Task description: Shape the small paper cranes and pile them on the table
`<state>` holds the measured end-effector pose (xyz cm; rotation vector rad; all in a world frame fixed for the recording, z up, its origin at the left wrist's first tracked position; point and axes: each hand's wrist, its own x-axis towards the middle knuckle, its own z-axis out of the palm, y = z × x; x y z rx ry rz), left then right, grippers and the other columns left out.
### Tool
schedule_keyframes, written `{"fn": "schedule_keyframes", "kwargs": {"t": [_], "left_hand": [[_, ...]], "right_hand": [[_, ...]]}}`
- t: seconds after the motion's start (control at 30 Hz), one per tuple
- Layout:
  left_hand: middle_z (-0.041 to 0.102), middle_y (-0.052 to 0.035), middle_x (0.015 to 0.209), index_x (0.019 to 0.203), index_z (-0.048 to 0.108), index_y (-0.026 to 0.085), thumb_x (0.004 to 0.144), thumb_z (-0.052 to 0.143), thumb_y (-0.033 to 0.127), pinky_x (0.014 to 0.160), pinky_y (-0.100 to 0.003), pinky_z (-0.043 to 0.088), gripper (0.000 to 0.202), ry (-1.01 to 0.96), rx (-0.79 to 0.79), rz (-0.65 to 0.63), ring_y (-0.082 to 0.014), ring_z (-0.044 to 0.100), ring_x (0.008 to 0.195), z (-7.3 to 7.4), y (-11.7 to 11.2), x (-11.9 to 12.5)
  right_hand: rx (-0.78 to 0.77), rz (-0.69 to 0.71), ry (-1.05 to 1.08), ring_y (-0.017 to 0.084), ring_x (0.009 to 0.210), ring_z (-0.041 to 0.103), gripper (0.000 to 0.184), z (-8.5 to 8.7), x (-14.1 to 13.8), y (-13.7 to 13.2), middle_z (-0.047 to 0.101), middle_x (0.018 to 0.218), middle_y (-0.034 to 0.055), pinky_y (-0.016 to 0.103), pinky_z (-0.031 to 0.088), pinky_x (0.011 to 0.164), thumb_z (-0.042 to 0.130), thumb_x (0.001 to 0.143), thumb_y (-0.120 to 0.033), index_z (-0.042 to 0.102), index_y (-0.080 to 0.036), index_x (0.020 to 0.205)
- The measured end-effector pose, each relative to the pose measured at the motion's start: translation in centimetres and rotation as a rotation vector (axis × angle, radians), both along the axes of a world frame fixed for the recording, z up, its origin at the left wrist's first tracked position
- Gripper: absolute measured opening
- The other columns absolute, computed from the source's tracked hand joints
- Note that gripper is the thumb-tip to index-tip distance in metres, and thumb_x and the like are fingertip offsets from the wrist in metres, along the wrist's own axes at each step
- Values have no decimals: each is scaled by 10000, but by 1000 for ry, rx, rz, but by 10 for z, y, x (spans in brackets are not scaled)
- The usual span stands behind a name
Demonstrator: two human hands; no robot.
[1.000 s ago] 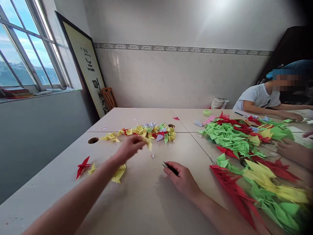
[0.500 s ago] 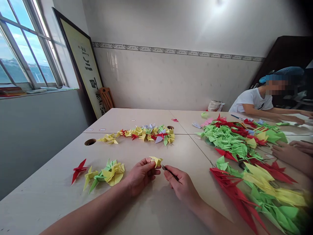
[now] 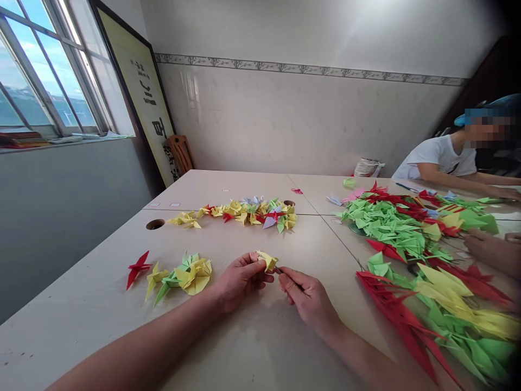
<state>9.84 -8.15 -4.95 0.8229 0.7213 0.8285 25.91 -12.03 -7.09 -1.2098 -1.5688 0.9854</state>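
Between the thumb and fingers of my left hand (image 3: 246, 277) is a small yellow folded-paper flower (image 3: 267, 261). My right hand (image 3: 307, 298) grips a thin dark tool (image 3: 299, 286), perhaps tweezers. Its tip meets the right side of the yellow flower; whether it goes inside I cannot tell. Left of my hands lie finished-looking paper flowers: a red one (image 3: 138, 268), a small yellow one (image 3: 154, 278), and a larger yellow one (image 3: 196, 275) resting against green petals (image 3: 173, 281).
Farther back runs a row of mixed paper flowers (image 3: 232, 210). To the right spreads a heap of green folded papers (image 3: 378, 222), with long red ones (image 3: 394, 309) nearer me. A person in a white shirt (image 3: 433, 157) sits at the far right; another hand (image 3: 492, 250) reaches in there.
The tool's tip has come from just beside the yellow paper flower to touching it, and my hands are closer together. The whole view has shifted slightly.
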Motion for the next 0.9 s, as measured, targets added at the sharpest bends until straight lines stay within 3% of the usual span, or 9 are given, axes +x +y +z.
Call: {"fn": "schedule_keyframes", "kwargs": {"t": [0.23, 0.33, 0.47, 0.67, 0.9], "left_hand": [[651, -45, 800, 765, 426, 186, 703, 630, 274, 593, -214, 431, 231, 21, 35, 70, -163, 639, 726, -1, -1, 1], [630, -19, 741, 736, 414, 186, 692, 627, 305, 574, -220, 436, 247, 123, 165, 142, -149, 624, 665, -3, 0, 2], [537, 30, 597, 689, 449, 172, 682, 617, 295, 510, -196, 407, 208, 318, 372, 214, -84, 512, 514, -10, 2, 5], [503, 17, 615, 687, 510, 153, 698, 540, 167, 506, -187, 355, 36, 497, 697, 203, -78, 437, 541, -14, -1, 7], [518, 3, 630, 675, 543, 160, 698, 517, 146, 530, -202, 347, 37, 640, 864, 158, -97, 437, 572, -11, -5, 4]], "right_hand": [[31, -27, -85, 87, 478, 416, 336, 1, 3, -1, 498, 622, -15, 188, 353, 438, 431, 841, -427, 611, -146, 813], [99, -105, -173, 118, 543, 503, 323, 4, 7, -1, 575, 673, 13, 210, 413, 509, 432, 846, -409, 624, -150, 875], [294, -146, -329, 181, 798, 582, 271, 11, 12, -2, 643, 877, 65, 256, 444, 716, 460, 844, -331, 607, -160, 993], [438, -40, -616, 167, 735, 569, 227, 14, 10, -6, 627, 795, 53, 244, 427, 674, 406, 873, -246, 601, -179, 968], [424, -71, -706, 172, 738, 582, 223, 12, 8, -6, 625, 789, 58, 244, 429, 675, 402, 871, -223, 603, -175, 954]]}}
